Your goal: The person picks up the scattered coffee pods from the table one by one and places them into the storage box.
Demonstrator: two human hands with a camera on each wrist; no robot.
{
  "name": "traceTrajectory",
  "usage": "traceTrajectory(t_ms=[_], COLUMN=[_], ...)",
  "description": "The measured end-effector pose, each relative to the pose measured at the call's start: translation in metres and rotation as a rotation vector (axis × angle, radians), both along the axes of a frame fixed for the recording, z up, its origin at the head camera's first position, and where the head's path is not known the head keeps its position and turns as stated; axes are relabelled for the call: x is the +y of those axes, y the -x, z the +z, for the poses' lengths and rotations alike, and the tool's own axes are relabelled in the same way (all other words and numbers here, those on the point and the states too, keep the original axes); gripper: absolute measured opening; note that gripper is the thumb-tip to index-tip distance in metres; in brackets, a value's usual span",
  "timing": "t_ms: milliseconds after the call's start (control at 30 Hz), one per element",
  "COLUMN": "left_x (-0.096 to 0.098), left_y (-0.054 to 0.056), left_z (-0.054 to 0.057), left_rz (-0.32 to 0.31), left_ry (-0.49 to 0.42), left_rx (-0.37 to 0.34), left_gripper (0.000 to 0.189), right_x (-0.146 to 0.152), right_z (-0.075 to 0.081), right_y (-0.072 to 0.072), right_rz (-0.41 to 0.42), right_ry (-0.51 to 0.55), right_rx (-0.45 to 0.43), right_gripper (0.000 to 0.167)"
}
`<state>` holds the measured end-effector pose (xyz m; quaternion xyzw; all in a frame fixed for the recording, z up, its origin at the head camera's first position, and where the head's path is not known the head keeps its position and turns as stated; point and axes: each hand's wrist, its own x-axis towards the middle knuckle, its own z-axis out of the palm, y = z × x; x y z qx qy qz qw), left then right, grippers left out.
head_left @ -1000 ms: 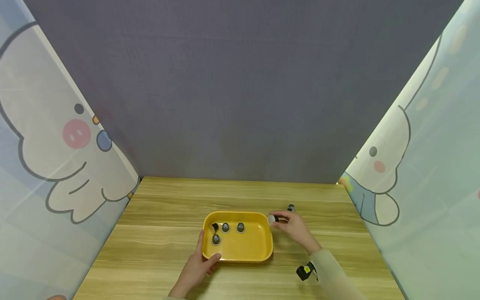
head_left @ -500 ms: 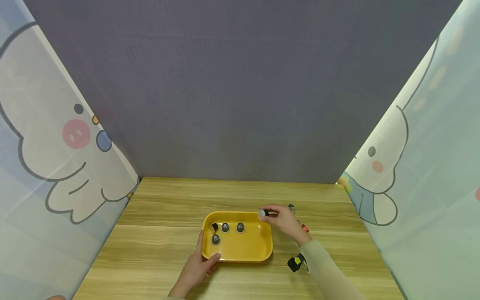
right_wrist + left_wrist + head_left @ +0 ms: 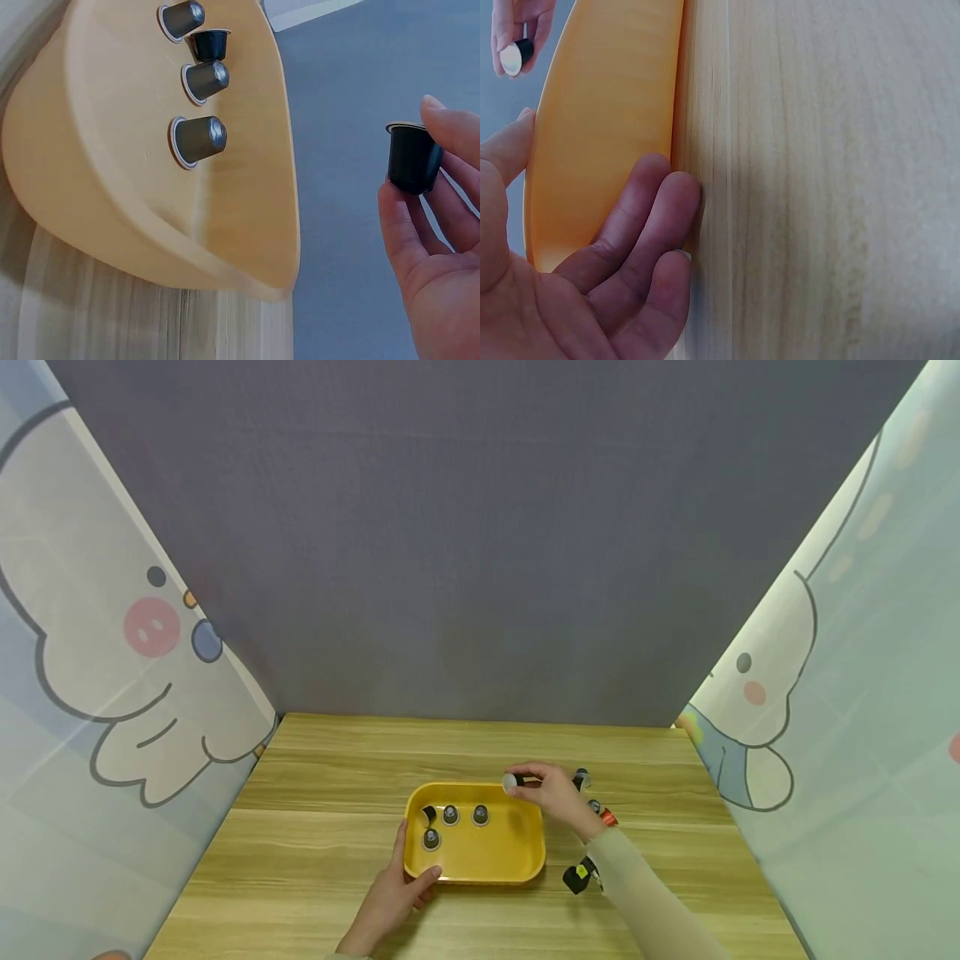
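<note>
On the bench, head view: tray, left hand at its near left corner, thumb over the rim. Right hand has thumb and fingers pinched on held pod, black with pale lid facing left, raised at the far rim near the right corner. A second ago the pod was by the tray's right rim; hand and pod have shifted left and farther from the person. Tray contents unchanged: first grey pod, second grey pod, third grey pod, plus black pod at the left end. Right of tray: dark pod, and red item, covered by the arm a second ago, now visible. Left hand and tray stay put.

Left wrist: left fingers bent against the tray's outer wall, thumb up at the rim, so gripping the tray. Held pod shows top left, off the tray.

Right wrist: held pod between thumb and fingertips, narrow grip, well apart from the tray wall. All four pods seen inside the tray.
</note>
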<state>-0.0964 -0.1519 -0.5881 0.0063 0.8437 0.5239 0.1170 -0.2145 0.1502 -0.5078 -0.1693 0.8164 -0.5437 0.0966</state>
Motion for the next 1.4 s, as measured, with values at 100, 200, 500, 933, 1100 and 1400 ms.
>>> traceTrajectory(t_ms=[100,200,500,933,1100,1400], left_x=[-0.001,-0.001,0.000,-0.001,-0.002,0.000], left_y=[0.001,0.001,0.002,0.002,0.003,0.001], left_z=[-0.001,-0.003,-0.002,-0.001,-0.002,0.002], left_rz=[-0.004,-0.006,0.004,-0.003,-0.005,-0.017], left_ry=[0.001,0.003,0.000,0.009,0.029,-0.032], left_rx=[-0.004,-0.005,-0.009,-0.005,-0.004,-0.013], left_gripper=[0.103,0.103,0.103,0.103,0.102,0.102], right_x=[-0.005,-0.011,-0.031,-0.062,-0.071,-0.078], right_z=[0.001,0.005,0.006,0.002,0.003,-0.007], right_y=[0.004,0.008,0.023,0.034,0.037,0.035], right_rz=[0.009,0.034,0.077,0.144,0.226,0.312], right_ry=[-0.028,-0.054,-0.041,-0.086,-0.173,-0.270], right_rx=[0.012,0.044,0.047,0.133,0.205,0.304], right_gripper=[0.036,0.034,0.038,0.031,0.032,0.033])
